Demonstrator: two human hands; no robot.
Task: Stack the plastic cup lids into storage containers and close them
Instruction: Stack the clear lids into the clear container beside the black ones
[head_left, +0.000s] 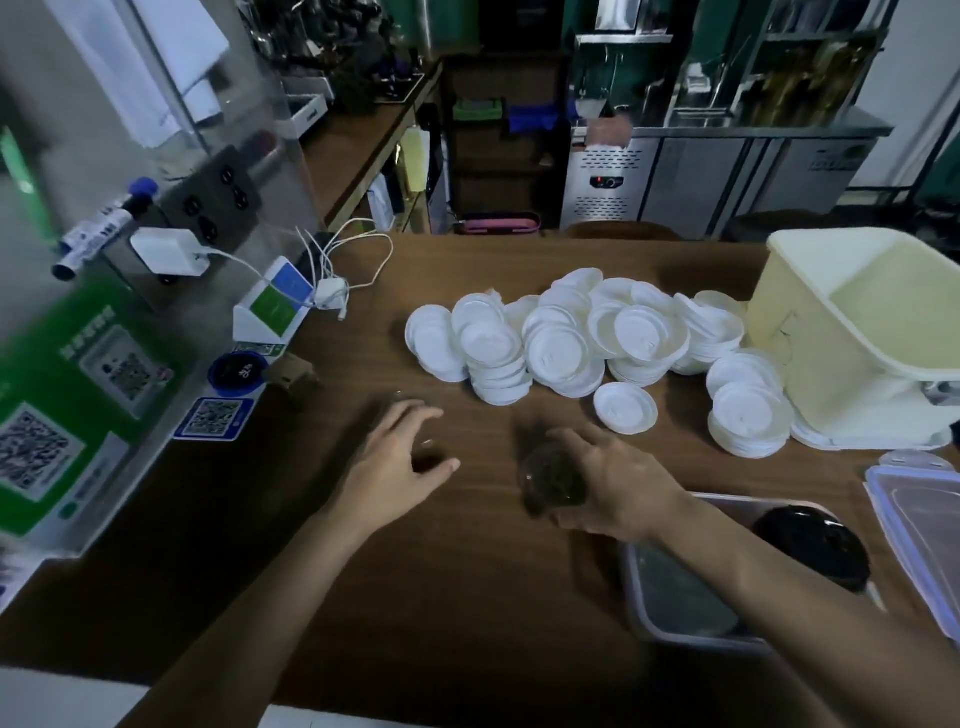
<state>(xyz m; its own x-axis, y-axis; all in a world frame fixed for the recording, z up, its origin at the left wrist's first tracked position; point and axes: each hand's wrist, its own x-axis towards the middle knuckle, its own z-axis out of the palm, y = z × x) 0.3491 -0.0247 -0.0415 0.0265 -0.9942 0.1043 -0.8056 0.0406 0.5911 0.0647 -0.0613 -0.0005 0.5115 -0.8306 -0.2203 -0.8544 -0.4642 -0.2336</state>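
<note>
My right hand (618, 483) grips a stack of dark clear plastic lids (553, 478) just left of an open clear storage container (654, 618). Inside that container lies another dark stack of lids (810, 540) at its right end. My left hand (395, 457) hovers over the wooden table (467, 597) with fingers spread and nothing in it. A big heap of white cup lids (571, 332) covers the table's middle, and a smaller white stack (748, 415) sits to its right. The container's clear cover (919, 525) lies at the right edge.
A cream fabric bin (857, 332) lies tipped on its side at the right. On the left stand a clear partition with QR code signs (78, 415), a charger with white cables (332, 291) and a blue round dish (236, 374). Counters and a steel fridge fill the back.
</note>
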